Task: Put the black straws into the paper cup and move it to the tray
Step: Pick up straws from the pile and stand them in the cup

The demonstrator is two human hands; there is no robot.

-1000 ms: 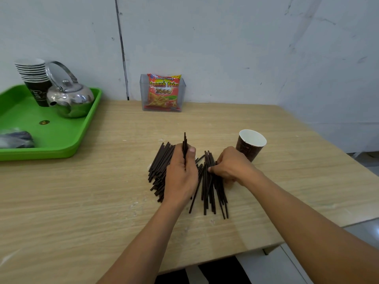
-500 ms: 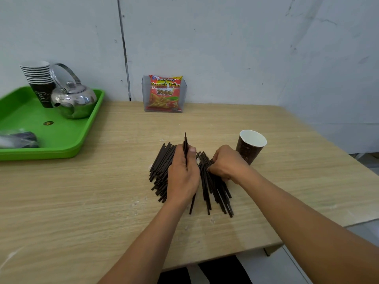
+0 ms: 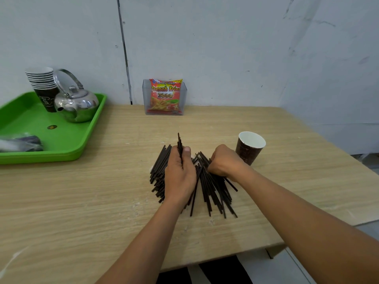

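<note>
A heap of black straws point(image 3: 213, 189) lies in the middle of the wooden table point(image 3: 82, 201). My left hand point(image 3: 179, 175) rests on the heap and is closed around a few straws whose ends stick up past my thumb. My right hand point(image 3: 224, 160) is just to the right, fingers curled into the pile and gripping some straws. A brown paper cup point(image 3: 249, 147) with a white inside stands upright and empty directly behind my right hand. The green tray point(image 3: 67, 148) sits at the far left of the table.
On the tray stand a steel kettle point(image 3: 77, 104), a stack of paper cups point(image 3: 43, 87) and a dark wrapped bundle point(image 3: 22, 143). A clear box holding a snack packet point(image 3: 165, 97) stands against the wall. The table's front edge runs close below my forearms.
My right hand has closed further into the pile and swept the straws under it so they fan out to the right. My left hand keeps its hold in the same spot.
</note>
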